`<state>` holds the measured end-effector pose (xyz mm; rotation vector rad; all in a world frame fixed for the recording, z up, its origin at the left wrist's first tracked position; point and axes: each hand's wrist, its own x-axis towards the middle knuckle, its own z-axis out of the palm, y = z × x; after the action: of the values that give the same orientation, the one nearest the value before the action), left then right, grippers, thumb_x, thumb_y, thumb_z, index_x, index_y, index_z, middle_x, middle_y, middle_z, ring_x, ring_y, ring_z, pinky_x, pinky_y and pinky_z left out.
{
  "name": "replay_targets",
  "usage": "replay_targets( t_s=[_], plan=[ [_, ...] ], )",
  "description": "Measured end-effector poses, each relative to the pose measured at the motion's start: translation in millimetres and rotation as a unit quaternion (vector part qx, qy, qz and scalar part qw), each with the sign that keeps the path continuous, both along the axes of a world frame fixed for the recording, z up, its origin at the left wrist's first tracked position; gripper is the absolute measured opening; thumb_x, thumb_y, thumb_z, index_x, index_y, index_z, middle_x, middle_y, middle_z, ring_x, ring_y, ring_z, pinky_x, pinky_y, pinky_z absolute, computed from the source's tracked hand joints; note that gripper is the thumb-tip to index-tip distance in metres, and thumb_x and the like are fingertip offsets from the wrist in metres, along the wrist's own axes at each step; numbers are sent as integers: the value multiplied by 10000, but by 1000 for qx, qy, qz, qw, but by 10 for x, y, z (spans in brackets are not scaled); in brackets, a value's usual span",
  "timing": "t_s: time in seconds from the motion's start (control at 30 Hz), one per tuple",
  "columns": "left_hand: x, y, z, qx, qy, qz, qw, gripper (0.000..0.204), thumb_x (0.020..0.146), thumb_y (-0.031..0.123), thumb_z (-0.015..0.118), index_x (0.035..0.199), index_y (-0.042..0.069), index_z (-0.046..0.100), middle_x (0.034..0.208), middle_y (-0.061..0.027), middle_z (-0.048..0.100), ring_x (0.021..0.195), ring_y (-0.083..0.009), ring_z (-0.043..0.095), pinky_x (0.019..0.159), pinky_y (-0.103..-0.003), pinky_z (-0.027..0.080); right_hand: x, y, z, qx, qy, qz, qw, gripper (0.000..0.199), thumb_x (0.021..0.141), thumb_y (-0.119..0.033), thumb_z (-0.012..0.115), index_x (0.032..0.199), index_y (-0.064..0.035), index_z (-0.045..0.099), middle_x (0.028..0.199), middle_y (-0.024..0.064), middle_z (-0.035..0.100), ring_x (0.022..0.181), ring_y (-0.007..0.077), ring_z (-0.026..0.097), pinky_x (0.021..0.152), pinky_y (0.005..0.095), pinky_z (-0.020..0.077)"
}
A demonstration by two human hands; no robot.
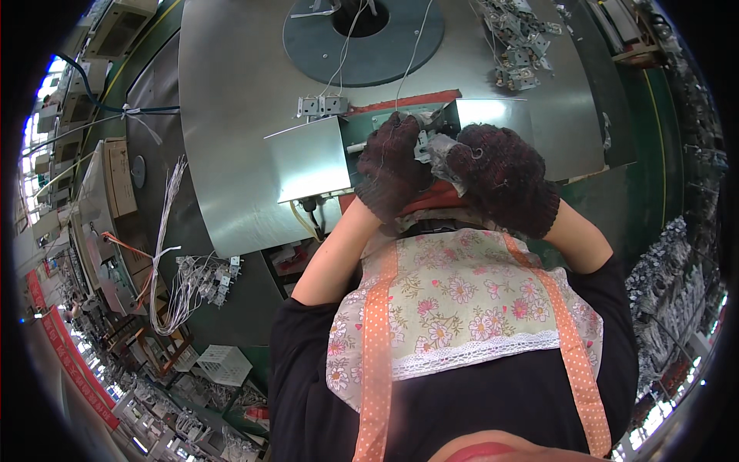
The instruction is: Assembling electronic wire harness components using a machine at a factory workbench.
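Head view: both gloved hands found at the near edge of the metal tabletop (231, 115), before the small press fixture (493, 114). Left hand (392, 165) closed in a grip on a small grey metal part (423, 144), held between the two gloves. Right hand (500, 179) curled against the same part; grip not fully discernible. Finished-looking parts noted piled at far right (519, 46), one pair (322, 105) beside the fixture. Work judged mid-run, piece in hand unfinished.
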<state>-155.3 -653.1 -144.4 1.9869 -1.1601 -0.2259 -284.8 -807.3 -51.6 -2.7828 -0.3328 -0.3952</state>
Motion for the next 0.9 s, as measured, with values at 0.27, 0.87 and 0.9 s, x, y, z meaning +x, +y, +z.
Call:
replay_targets(
  t_s=[0.27,0.87,0.9],
  plan=[
    [48,-36,-55,52,-2,-1,999,538,663,316,879,1109,87,685,1057,-166,684,1005,-383,664,857,-462,540,68,70,-58,8,92,-32,995,682,740,-373,826,1268,-15,584,1041,179,669,947,366,664,803,468,532],
    [78,-121,-124,101,-47,-23,993,532,666,355,865,1080,80,675,1061,-173,684,992,-369,664,849,-452,535,62,60,-167,68,-78,3,995,719,771,-325,827,1363,-39,533,1067,169,685,957,356,677,796,453,537],
    [86,-118,-143,94,-49,-36,994,545,664,357,868,1091,79,671,1063,-171,684,989,-365,666,846,-449,537,41,33,-210,59,-42,-10,997,736,762,-328,836,1369,-41,534,1089,165,674,1002,361,662,827,459,529]
  ],
)
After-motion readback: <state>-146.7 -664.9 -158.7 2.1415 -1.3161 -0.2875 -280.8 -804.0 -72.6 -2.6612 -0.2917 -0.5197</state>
